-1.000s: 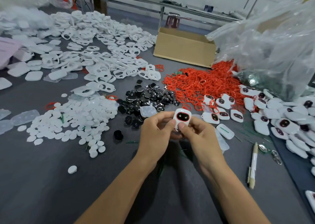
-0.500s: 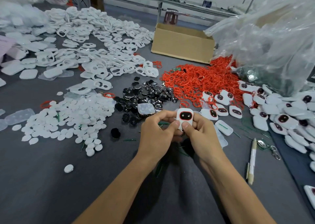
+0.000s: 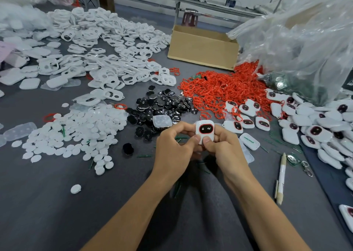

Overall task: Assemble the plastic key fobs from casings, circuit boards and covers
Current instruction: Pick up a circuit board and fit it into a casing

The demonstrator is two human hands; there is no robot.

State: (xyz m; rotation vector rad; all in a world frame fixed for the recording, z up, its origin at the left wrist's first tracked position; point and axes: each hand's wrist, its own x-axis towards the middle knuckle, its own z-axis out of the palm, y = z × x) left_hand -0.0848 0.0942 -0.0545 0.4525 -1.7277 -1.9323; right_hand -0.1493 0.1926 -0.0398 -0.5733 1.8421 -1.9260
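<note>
Both hands, left hand and right hand, stay clamped on the small white plastic key fob with the red-ringed black button face above the grey desk, thumbs now lower on its bottom edge than a second ago, so it's probably getting snapped shut.

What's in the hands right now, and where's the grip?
One white plastic key fob with a red-ringed black button pad, held by both hands: left hand and right hand grip its side edges, both thumbs on its lower front.
</note>
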